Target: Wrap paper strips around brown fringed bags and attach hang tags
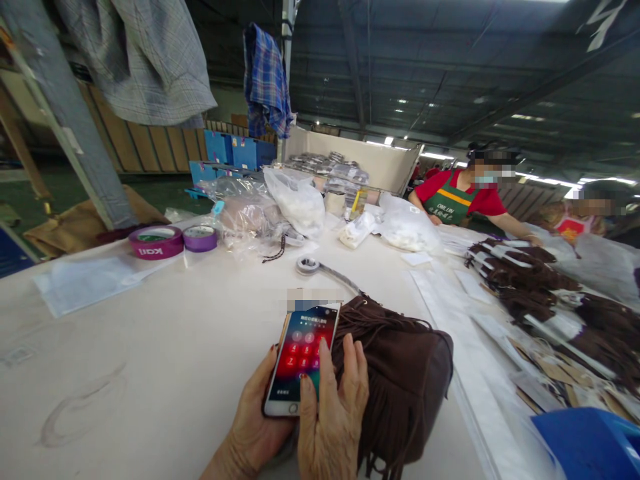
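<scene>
A smartphone with a number keypad lit on its screen rests in my left hand, whose fingers wrap its left edge and back. Over the screen's right side is my right hand, fingers spread, the index fingertip at the keypad's right column; it holds nothing. Whether that fingertip presses the glass I cannot tell. Just right of the phone lies a dark brown fringed bag, partly behind my right hand. A grey strap runs from the bag's top to a small roll on the table.
Two tape rolls, one magenta and one purple, stand at the back left of the white table. Plastic bags are heaped behind. Brown fringed pieces and a blue bin are at right. Two co-workers are beyond.
</scene>
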Available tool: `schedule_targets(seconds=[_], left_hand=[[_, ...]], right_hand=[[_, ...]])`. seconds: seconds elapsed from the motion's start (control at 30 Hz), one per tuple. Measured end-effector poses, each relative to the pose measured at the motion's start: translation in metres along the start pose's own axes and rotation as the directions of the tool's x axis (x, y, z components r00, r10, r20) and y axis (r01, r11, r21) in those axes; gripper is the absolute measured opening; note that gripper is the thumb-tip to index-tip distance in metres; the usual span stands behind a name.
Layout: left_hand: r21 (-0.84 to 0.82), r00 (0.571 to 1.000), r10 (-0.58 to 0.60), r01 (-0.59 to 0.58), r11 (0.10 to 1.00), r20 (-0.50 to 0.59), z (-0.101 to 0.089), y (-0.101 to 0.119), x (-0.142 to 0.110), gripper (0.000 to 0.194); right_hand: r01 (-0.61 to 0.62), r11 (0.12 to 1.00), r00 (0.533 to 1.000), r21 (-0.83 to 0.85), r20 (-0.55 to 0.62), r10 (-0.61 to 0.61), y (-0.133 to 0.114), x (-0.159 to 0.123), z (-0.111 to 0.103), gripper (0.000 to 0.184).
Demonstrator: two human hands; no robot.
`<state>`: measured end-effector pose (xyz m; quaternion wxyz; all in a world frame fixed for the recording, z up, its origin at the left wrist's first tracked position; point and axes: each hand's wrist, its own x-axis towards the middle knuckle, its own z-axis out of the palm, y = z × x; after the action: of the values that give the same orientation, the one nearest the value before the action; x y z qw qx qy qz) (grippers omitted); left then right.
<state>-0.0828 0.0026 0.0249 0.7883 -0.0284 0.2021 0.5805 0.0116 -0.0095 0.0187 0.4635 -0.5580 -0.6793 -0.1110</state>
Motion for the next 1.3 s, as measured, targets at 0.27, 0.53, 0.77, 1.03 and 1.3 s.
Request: schedule_targets(seconds=[0.27,0.53,0.77,1.03,1.3], left_hand=[[0.067,0.99,0.075,-0.068,0.995,-0.115,0.006,-0.002,-0.004,0.029],[0.004,1.0,0.002,-0.002,1.0,0.002,0.001,0.001,-0.001,0.031],[0.054,0.994,0.009,-0.015,0.998,0.112,-0.002,0.0,0.0,0.03],[0.076,0.996,0.084,-0.081,0.994,-0.032,0.001,0.002,0.002,0.031],[0.055,0.998,0.066,-0.065,0.996,-0.023,-0.001,0.003,0.002,0.034]], right_hand=[[0.065,0.994,0.997,0.092,0.039,-0.068,-0.014,-0.001,-0.005,0.039],[0.076,0.995,0.996,0.059,0.032,-0.078,-0.008,-0.004,-0.001,0.04],[0.046,0.997,0.999,0.054,0.012,-0.047,-0.005,-0.007,0.001,0.043],[-0.008,0.989,0.998,0.145,-0.06,0.017,-0.005,-0.009,0.006,0.045],[-0.013,0.983,0.996,0.182,-0.085,0.029,-0.006,-0.012,0.01,0.043]])
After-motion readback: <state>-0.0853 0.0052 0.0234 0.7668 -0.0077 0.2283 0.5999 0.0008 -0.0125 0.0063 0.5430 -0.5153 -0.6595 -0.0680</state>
